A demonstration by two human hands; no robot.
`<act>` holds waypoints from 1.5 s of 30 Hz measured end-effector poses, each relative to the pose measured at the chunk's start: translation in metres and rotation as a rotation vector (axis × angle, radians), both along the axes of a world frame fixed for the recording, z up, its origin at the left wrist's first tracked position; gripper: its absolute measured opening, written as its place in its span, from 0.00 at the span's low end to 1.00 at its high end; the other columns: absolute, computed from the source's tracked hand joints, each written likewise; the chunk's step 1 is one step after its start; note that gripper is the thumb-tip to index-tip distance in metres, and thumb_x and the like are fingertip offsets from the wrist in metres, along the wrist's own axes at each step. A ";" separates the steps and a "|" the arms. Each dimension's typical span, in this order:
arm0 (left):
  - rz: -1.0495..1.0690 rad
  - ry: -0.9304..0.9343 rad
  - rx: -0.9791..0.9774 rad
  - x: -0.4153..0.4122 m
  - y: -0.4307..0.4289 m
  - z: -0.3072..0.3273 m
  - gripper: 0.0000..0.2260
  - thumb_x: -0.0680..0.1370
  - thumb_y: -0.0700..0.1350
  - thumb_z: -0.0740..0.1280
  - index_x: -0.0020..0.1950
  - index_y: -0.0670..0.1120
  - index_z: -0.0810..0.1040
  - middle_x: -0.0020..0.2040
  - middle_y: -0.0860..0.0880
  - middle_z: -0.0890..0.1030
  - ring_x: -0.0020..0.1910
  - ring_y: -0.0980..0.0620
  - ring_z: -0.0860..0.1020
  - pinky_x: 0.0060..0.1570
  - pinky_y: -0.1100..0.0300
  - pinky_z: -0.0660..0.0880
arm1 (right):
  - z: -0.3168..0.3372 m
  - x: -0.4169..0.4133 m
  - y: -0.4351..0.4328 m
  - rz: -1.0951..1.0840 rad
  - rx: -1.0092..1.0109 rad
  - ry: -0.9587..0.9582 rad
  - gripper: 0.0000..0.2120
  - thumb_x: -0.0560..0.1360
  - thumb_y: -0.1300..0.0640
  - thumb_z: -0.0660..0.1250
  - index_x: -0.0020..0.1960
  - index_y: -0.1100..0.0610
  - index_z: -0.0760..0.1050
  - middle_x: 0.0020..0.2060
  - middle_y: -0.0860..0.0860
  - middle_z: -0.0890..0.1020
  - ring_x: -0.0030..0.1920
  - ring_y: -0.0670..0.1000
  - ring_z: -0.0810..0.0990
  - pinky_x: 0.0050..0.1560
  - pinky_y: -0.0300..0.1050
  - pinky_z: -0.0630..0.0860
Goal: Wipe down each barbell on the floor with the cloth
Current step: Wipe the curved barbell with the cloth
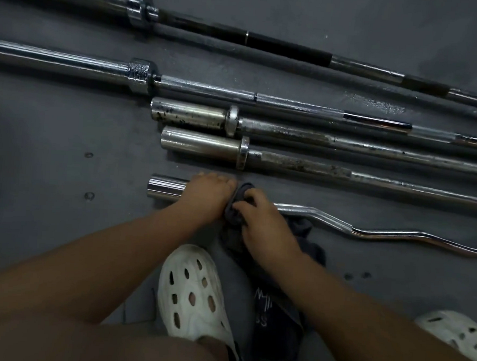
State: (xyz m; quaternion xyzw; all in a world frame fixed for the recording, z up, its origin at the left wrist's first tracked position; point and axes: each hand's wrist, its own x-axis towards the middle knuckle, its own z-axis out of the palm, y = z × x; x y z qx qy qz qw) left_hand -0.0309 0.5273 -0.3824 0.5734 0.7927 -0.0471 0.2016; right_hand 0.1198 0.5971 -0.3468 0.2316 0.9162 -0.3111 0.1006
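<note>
Several barbells lie side by side on the dark rubber floor (52, 146). Nearest me is a chrome curl bar (368, 231) with a wavy shaft. My left hand (205, 195) grips its shiny sleeve (164, 188) near the collar. My right hand (262, 223) presses a dark grey cloth (236, 216) around the bar at the collar; the cloth's tail trails down toward my feet. Behind it lie two short rusty bars (302, 163) (290, 130), then two long bars (237, 93) (268, 45).
My white perforated clogs stand on the floor, one (194, 294) just below my hands, the other (457, 333) at the lower right. Bare floor stretches to the left of the short bars' sleeves.
</note>
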 end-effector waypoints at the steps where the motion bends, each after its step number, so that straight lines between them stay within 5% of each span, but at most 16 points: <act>1: -0.003 0.002 -0.002 -0.001 0.001 -0.001 0.16 0.77 0.55 0.64 0.59 0.47 0.72 0.57 0.46 0.80 0.58 0.43 0.77 0.54 0.53 0.70 | 0.001 -0.005 0.012 0.048 0.002 -0.017 0.17 0.75 0.63 0.64 0.63 0.56 0.78 0.64 0.54 0.71 0.57 0.59 0.76 0.58 0.52 0.75; 6: -0.007 0.011 -0.031 0.001 0.001 0.000 0.21 0.72 0.56 0.69 0.60 0.48 0.72 0.57 0.47 0.79 0.58 0.44 0.76 0.55 0.53 0.69 | -0.005 -0.001 0.006 -0.232 -0.035 0.000 0.22 0.70 0.67 0.65 0.63 0.58 0.76 0.62 0.54 0.73 0.57 0.59 0.75 0.61 0.51 0.72; 12: -0.005 0.018 -0.041 0.001 0.001 0.000 0.24 0.70 0.59 0.70 0.60 0.48 0.71 0.59 0.47 0.79 0.59 0.44 0.76 0.56 0.53 0.68 | -0.004 -0.003 0.031 -0.030 0.073 -0.192 0.22 0.73 0.64 0.64 0.65 0.53 0.73 0.66 0.50 0.71 0.59 0.61 0.75 0.56 0.54 0.76; 18: -0.013 0.023 -0.043 0.002 0.000 0.004 0.24 0.70 0.58 0.70 0.60 0.48 0.71 0.59 0.47 0.78 0.60 0.44 0.75 0.56 0.53 0.68 | -0.001 0.015 0.000 0.009 0.087 -0.319 0.38 0.76 0.63 0.61 0.80 0.50 0.46 0.79 0.49 0.53 0.64 0.63 0.70 0.61 0.55 0.72; 24: -0.021 0.022 -0.093 0.001 0.002 0.006 0.25 0.71 0.57 0.71 0.62 0.48 0.70 0.61 0.47 0.78 0.61 0.44 0.75 0.57 0.52 0.68 | 0.001 0.021 0.026 -0.197 0.213 -0.495 0.26 0.79 0.62 0.57 0.74 0.55 0.55 0.73 0.57 0.65 0.60 0.63 0.76 0.54 0.56 0.75; 29: -0.022 0.011 -0.105 0.001 0.003 0.007 0.25 0.71 0.59 0.69 0.62 0.48 0.71 0.60 0.47 0.79 0.60 0.44 0.76 0.56 0.52 0.69 | -0.003 0.018 0.006 0.027 0.153 -0.389 0.36 0.79 0.63 0.57 0.80 0.51 0.42 0.80 0.47 0.47 0.65 0.61 0.71 0.59 0.57 0.73; 34: 0.014 -0.001 -0.081 0.010 -0.002 0.016 0.33 0.67 0.56 0.73 0.68 0.46 0.67 0.63 0.46 0.73 0.61 0.44 0.72 0.59 0.51 0.68 | -0.007 0.077 0.051 -0.332 0.198 -0.453 0.28 0.77 0.61 0.59 0.74 0.50 0.52 0.74 0.55 0.64 0.55 0.63 0.79 0.52 0.56 0.76; 37: 0.012 -0.025 0.112 0.055 -0.005 0.023 0.36 0.66 0.49 0.68 0.73 0.40 0.67 0.69 0.40 0.72 0.66 0.40 0.71 0.66 0.49 0.67 | -0.006 0.055 0.020 -0.367 0.134 -0.392 0.26 0.77 0.59 0.60 0.72 0.51 0.55 0.68 0.59 0.71 0.51 0.62 0.80 0.48 0.55 0.77; 41: -0.147 -0.050 0.188 0.087 -0.015 0.019 0.32 0.71 0.48 0.54 0.74 0.38 0.68 0.73 0.39 0.69 0.72 0.41 0.69 0.73 0.49 0.62 | -0.008 0.054 0.009 -0.100 0.119 -0.330 0.32 0.80 0.58 0.57 0.79 0.47 0.47 0.79 0.50 0.53 0.61 0.60 0.74 0.53 0.54 0.76; 43: -0.230 0.021 0.122 0.080 -0.020 0.015 0.32 0.72 0.46 0.51 0.75 0.37 0.65 0.75 0.38 0.66 0.73 0.41 0.67 0.74 0.48 0.62 | -0.006 0.084 0.037 -0.316 0.154 -0.349 0.29 0.77 0.57 0.57 0.74 0.44 0.50 0.71 0.59 0.70 0.55 0.62 0.78 0.49 0.51 0.73; 45: -0.261 0.071 0.067 0.079 -0.023 0.012 0.32 0.74 0.46 0.50 0.77 0.37 0.61 0.77 0.37 0.62 0.75 0.41 0.63 0.75 0.47 0.57 | -0.006 0.109 0.051 -0.530 0.150 -0.463 0.28 0.78 0.53 0.58 0.73 0.43 0.49 0.64 0.62 0.76 0.53 0.65 0.80 0.52 0.54 0.73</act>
